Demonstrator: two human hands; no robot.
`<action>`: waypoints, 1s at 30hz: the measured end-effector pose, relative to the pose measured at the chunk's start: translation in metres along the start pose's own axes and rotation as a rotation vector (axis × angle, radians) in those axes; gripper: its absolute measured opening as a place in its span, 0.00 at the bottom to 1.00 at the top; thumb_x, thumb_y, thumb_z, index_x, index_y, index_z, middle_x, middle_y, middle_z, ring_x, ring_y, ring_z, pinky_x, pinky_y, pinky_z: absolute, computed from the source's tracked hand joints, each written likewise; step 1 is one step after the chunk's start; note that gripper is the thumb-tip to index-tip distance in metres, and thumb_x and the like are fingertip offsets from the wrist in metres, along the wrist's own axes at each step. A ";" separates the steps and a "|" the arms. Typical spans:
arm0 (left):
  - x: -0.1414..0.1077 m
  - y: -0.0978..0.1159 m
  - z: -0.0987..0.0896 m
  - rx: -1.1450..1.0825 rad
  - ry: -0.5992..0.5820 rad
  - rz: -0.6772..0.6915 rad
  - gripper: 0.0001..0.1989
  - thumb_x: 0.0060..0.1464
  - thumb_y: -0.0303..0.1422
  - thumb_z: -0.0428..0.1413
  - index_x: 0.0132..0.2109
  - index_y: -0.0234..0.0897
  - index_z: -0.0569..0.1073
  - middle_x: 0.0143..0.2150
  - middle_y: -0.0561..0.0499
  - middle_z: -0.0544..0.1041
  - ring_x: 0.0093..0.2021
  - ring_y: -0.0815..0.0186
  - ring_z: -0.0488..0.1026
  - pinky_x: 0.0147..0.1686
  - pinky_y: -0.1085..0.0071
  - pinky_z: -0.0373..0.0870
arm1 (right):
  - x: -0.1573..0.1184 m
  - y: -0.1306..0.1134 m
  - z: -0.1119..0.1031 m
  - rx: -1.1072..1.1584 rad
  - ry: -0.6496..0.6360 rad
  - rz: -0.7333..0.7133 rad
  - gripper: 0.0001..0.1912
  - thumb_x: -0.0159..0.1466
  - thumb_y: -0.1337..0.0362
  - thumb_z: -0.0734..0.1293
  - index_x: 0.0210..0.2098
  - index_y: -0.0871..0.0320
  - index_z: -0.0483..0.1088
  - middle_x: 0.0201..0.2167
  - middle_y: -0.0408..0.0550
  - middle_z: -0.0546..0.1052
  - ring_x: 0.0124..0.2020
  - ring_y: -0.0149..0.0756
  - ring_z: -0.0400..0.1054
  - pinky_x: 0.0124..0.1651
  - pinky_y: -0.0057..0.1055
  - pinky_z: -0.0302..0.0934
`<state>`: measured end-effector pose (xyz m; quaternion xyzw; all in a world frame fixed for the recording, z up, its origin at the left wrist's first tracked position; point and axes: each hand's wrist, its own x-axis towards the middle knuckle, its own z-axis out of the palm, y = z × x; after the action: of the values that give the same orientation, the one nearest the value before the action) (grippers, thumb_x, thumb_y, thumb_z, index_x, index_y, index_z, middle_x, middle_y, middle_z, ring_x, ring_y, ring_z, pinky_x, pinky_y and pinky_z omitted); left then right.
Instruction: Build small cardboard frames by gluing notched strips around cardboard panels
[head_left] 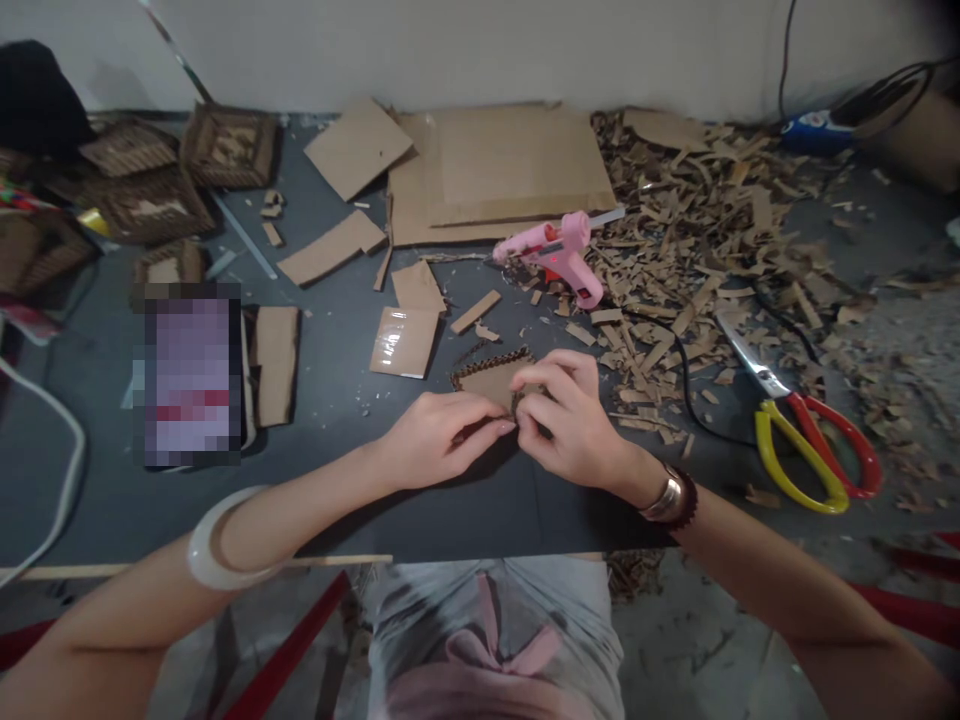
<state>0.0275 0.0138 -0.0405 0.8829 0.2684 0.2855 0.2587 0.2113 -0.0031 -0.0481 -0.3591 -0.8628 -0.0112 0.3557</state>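
Observation:
Both of my hands sit at the middle of the dark work surface [315, 480], pinching a small cardboard piece [486, 384]. A strip of corrugated cardboard [491, 365] runs along its upper edge, with its ridges showing. My left hand [442, 437] grips the lower edge of the piece with its fingertips. My right hand [566, 410] closes over the right end, hiding that corner.
A pink hot glue gun [559, 255] lies just above my hands, beside a heap of cardboard scraps [720, 240]. Scissors with red and yellow handles [799, 450] lie to the right. Cardboard sheets [495, 170] lie at the back, and a black power cord [686, 385] crosses the surface.

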 end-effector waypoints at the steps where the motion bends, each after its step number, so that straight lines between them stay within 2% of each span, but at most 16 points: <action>1: 0.001 0.000 0.000 -0.020 0.011 -0.025 0.13 0.61 0.32 0.48 0.32 0.31 0.73 0.23 0.51 0.76 0.22 0.72 0.70 0.24 0.79 0.64 | -0.001 0.001 0.001 -0.023 0.018 0.012 0.10 0.57 0.75 0.60 0.25 0.55 0.58 0.33 0.48 0.71 0.40 0.40 0.58 0.39 0.41 0.57; 7: 0.004 0.002 -0.004 -0.167 0.085 -0.169 0.09 0.57 0.30 0.51 0.31 0.32 0.73 0.21 0.54 0.73 0.18 0.76 0.63 0.19 0.81 0.59 | -0.001 0.015 -0.001 -0.151 0.139 0.208 0.10 0.57 0.75 0.61 0.25 0.54 0.59 0.32 0.47 0.70 0.38 0.41 0.60 0.40 0.43 0.57; 9: 0.005 0.002 -0.005 -0.217 0.087 -0.217 0.10 0.56 0.30 0.50 0.30 0.31 0.72 0.20 0.55 0.70 0.17 0.76 0.60 0.18 0.81 0.57 | 0.000 0.016 -0.003 -0.109 0.194 0.197 0.08 0.58 0.75 0.61 0.28 0.54 0.61 0.32 0.48 0.70 0.36 0.39 0.62 0.38 0.41 0.59; 11: 0.005 0.001 -0.005 -0.282 0.069 -0.278 0.11 0.56 0.31 0.50 0.29 0.31 0.72 0.19 0.55 0.69 0.17 0.76 0.59 0.17 0.81 0.56 | 0.000 0.014 -0.005 -0.034 0.216 0.099 0.08 0.59 0.75 0.61 0.33 0.54 0.62 0.32 0.48 0.71 0.34 0.37 0.64 0.36 0.38 0.61; 14: 0.006 -0.001 -0.005 -0.398 0.005 -0.367 0.14 0.57 0.34 0.49 0.31 0.30 0.74 0.20 0.53 0.69 0.19 0.74 0.61 0.18 0.81 0.58 | 0.001 0.009 -0.006 0.020 0.161 -0.042 0.08 0.59 0.73 0.63 0.37 0.55 0.63 0.31 0.47 0.74 0.32 0.36 0.66 0.34 0.36 0.63; 19: 0.008 -0.002 -0.007 -0.547 -0.028 -0.465 0.14 0.55 0.37 0.50 0.32 0.30 0.74 0.20 0.54 0.68 0.19 0.75 0.59 0.17 0.80 0.57 | 0.004 0.005 -0.004 0.054 0.107 -0.075 0.06 0.60 0.72 0.65 0.34 0.55 0.64 0.28 0.44 0.75 0.30 0.32 0.66 0.34 0.33 0.64; 24: 0.010 -0.001 -0.007 -0.583 0.010 -0.479 0.13 0.55 0.36 0.51 0.31 0.31 0.72 0.19 0.56 0.65 0.18 0.76 0.55 0.16 0.81 0.54 | 0.002 0.004 -0.002 0.040 0.152 0.025 0.06 0.60 0.70 0.66 0.29 0.56 0.63 0.23 0.44 0.70 0.26 0.31 0.62 0.30 0.30 0.61; 27: 0.008 0.000 -0.007 -0.538 0.004 -0.472 0.12 0.55 0.36 0.51 0.31 0.31 0.72 0.20 0.55 0.67 0.18 0.76 0.58 0.17 0.81 0.55 | 0.001 0.003 0.000 0.103 0.084 0.063 0.08 0.61 0.70 0.63 0.26 0.56 0.62 0.19 0.42 0.68 0.23 0.29 0.59 0.27 0.29 0.60; 30: 0.006 -0.001 -0.006 -0.449 0.001 -0.403 0.11 0.56 0.34 0.49 0.33 0.31 0.72 0.22 0.54 0.70 0.20 0.75 0.61 0.18 0.81 0.58 | 0.001 0.003 0.001 0.219 0.027 0.120 0.08 0.61 0.70 0.61 0.26 0.57 0.62 0.20 0.42 0.68 0.23 0.29 0.60 0.28 0.28 0.60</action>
<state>0.0278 0.0204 -0.0352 0.7324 0.3688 0.2811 0.4986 0.2126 0.0000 -0.0491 -0.3690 -0.8308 0.0995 0.4045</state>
